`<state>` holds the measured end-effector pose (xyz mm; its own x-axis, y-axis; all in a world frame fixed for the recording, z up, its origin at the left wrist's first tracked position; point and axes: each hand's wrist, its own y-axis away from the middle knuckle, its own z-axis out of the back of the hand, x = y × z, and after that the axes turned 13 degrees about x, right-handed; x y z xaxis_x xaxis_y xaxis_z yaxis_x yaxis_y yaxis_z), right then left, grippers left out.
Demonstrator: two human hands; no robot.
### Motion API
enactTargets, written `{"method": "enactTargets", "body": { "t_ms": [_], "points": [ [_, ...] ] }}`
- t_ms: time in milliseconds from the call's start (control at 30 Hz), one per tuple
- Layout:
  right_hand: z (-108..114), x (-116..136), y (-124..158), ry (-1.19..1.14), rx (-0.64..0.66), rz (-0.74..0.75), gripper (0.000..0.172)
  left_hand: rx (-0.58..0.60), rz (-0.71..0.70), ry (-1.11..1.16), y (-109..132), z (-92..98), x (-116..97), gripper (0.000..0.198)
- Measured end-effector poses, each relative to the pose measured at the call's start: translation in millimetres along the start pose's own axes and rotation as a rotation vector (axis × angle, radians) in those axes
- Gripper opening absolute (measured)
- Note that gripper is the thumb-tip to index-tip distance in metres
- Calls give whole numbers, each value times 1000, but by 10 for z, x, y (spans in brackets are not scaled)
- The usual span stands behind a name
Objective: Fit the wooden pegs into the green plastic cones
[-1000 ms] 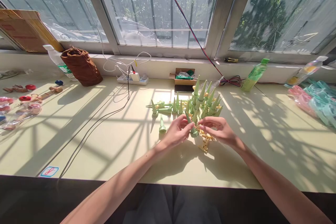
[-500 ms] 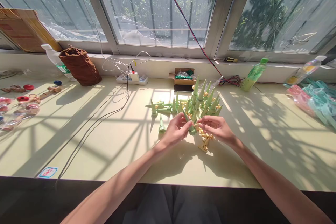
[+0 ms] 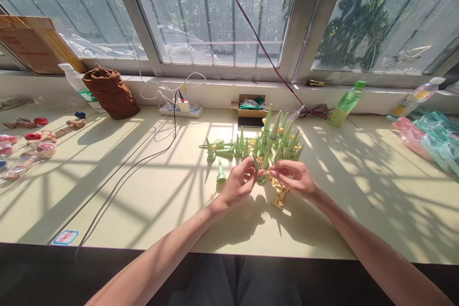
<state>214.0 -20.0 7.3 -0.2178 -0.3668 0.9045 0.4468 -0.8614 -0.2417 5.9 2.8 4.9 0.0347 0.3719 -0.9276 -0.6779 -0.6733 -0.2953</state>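
My left hand (image 3: 241, 182) is closed around a green plastic cone (image 3: 256, 161) with a wide round base, its tip pointing up. Close to the cone's side, my right hand (image 3: 294, 177) pinches a small yellow piece (image 3: 267, 172), partly hidden by the fingers. Both hands are above the table, almost meeting. Right behind them stands a cluster of similar green cones (image 3: 274, 131) with yellow bits among them. One separate cone (image 3: 221, 172) stands left of my left hand. Loose yellow pieces (image 3: 279, 197) lie in a small heap below my right hand.
A small open cardboard box (image 3: 253, 105) sits behind the cones. To its left are a power strip (image 3: 182, 111) and a black cable (image 3: 143, 157). A brown bag (image 3: 111, 93) and wooden toys (image 3: 46, 135) occupy the left; a green bottle (image 3: 347, 103) and plastic straps (image 3: 437, 138) the right.
The cone in my left hand has turned slightly, and the left fingers have shifted around it. My right hand stays beside it, still pinching the yellow piece.
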Motion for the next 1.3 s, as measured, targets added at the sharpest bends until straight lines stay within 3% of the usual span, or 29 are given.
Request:
{"method": "enactTargets", "body": {
  "t_ms": [367,1000,1300],
  "points": [
    [-108,-44,5,-158,-30,-113,35,7,-50,-181,37,29,25,15],
    [-133,61,22,69,2,-135,50,-19,-147,-437,44,13,94,14],
    [-117,35,26,209,-8,-74,40,-41,-7,-133,30,-8,2,20]
  ]
}}
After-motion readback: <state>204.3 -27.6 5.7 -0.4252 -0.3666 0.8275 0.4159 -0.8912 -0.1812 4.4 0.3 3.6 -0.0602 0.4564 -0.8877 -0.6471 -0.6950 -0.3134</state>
